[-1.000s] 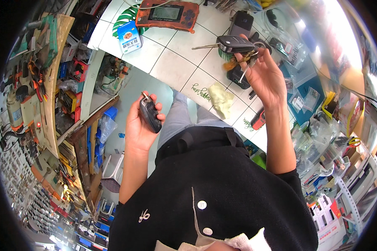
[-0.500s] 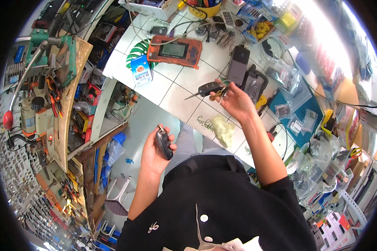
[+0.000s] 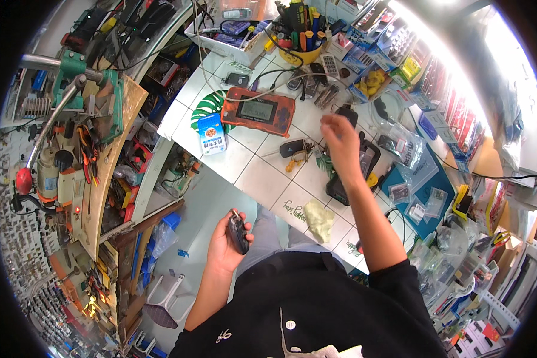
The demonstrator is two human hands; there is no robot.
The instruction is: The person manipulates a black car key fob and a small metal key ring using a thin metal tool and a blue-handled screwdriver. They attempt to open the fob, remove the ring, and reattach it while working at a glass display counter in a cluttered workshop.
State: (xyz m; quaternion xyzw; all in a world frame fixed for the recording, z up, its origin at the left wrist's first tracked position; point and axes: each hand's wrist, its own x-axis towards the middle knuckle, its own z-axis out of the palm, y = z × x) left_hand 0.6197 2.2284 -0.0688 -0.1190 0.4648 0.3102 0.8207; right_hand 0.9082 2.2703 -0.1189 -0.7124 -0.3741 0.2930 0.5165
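Observation:
My left hand (image 3: 225, 246) is closed around a black car key fob (image 3: 238, 234), held low in front of the table's near edge. On the white tiled table lies a black flip key (image 3: 292, 147) with its blade out, joined to a small bunch of brass-coloured keys (image 3: 307, 147) and a yellow tag (image 3: 292, 164). To the right of that bunch, my right hand (image 3: 341, 142) hangs over a dark phone-like device (image 3: 347, 112) and covers much of it. The right fingers are bent and blurred; nothing shows in them. A black hard case (image 3: 369, 154) lies beside that wrist.
An orange handheld tester (image 3: 259, 112) with a screen lies behind the keys, beside a blue and white box (image 3: 212, 135). A crumpled pale green cloth (image 3: 319, 220) sits near the front edge. A yellow tool tub (image 3: 299, 55) stands at the back; a green vise (image 3: 114, 101) is at left.
My right hand has let go of the flip key and its bunch, which now lie on the table, and has moved to the dark device. The left hand still holds the fob. The view has shifted.

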